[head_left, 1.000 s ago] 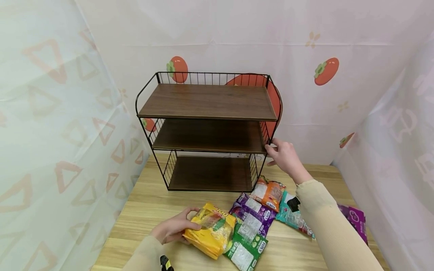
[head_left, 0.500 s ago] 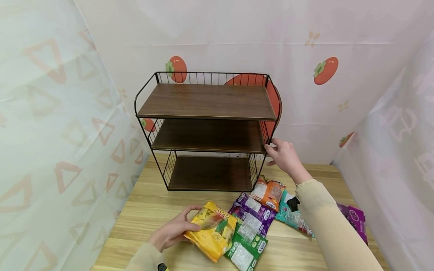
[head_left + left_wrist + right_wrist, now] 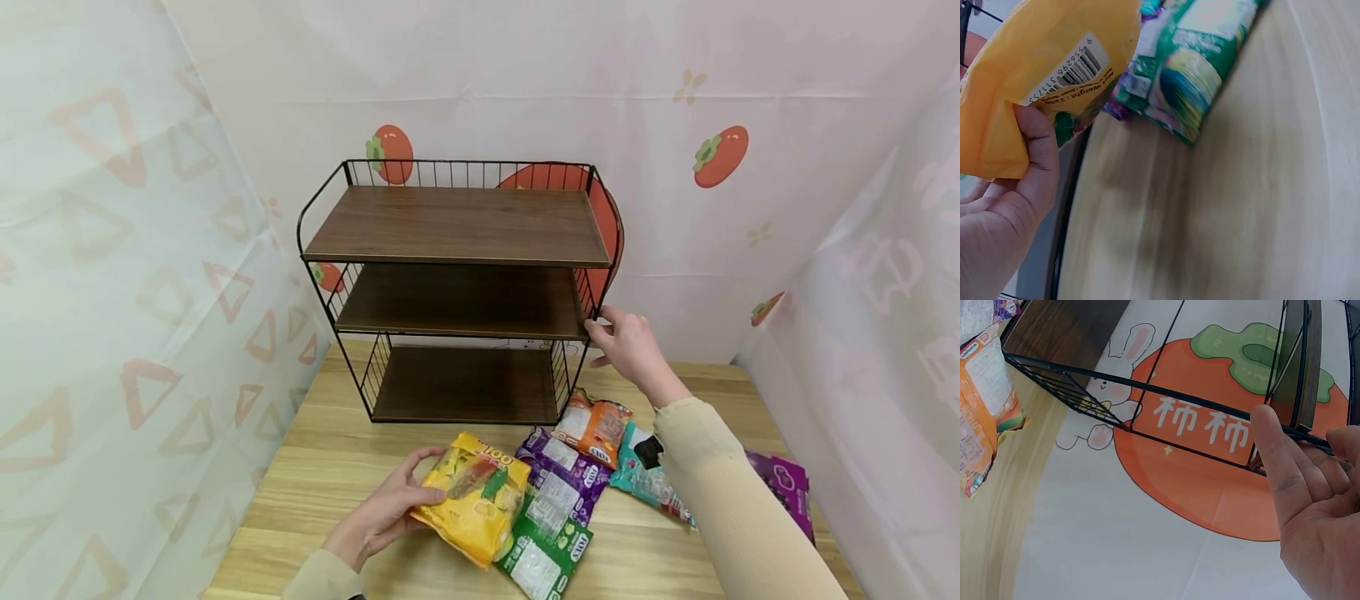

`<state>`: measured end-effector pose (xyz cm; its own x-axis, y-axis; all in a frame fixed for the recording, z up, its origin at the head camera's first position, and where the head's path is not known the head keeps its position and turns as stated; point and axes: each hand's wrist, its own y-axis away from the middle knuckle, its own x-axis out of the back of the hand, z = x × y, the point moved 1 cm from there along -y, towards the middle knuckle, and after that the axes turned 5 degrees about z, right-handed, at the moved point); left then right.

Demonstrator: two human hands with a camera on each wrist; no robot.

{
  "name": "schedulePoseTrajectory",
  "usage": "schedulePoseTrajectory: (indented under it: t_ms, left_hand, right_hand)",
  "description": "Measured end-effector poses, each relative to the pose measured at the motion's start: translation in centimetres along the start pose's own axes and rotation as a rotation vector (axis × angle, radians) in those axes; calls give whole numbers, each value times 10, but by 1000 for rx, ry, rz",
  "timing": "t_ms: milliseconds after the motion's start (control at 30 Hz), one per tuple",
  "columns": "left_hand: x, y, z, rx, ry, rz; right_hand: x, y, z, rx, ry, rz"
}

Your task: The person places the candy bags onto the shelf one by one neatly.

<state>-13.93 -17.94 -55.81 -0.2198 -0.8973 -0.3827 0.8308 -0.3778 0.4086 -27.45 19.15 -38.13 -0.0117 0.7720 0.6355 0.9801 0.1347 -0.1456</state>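
My left hand [image 3: 393, 508] pinches a yellow snack bag [image 3: 480, 498] by its left end, thumb on the printed front. In the left wrist view the bag's barcode side [image 3: 1079, 65] faces the camera, raised over the wooden table. A black wire rack [image 3: 457, 223] with three dark wood shelves stands at the back. My right hand [image 3: 630, 343] grips its right front post at the middle shelf. The right wrist view has the fingers [image 3: 1282, 465] around the black frame.
Right of the yellow bag lie a green bag [image 3: 551, 546], purple packaging [image 3: 562, 471], an orange bag [image 3: 592, 427] against the rack's foot, and a teal bag [image 3: 647, 475]. Another purple bag [image 3: 783, 492] lies beyond my right sleeve. Printed cloth [image 3: 750, 250] surrounds the table.
My left hand has moved the yellow bag slightly up and to the right, turning it a little. The right hand stays on the rack's post.
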Motion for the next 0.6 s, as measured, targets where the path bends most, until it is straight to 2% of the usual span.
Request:
schedulePoseTrajectory:
  t_ms: [433,600]
  left_hand:
    - [-24,10,26,-72,98,-26]
    - [-32,16,37,-115,123,-13]
  right_hand:
    - [0,0,0,3,9,-1]
    - [1,0,-1,13,14,-1]
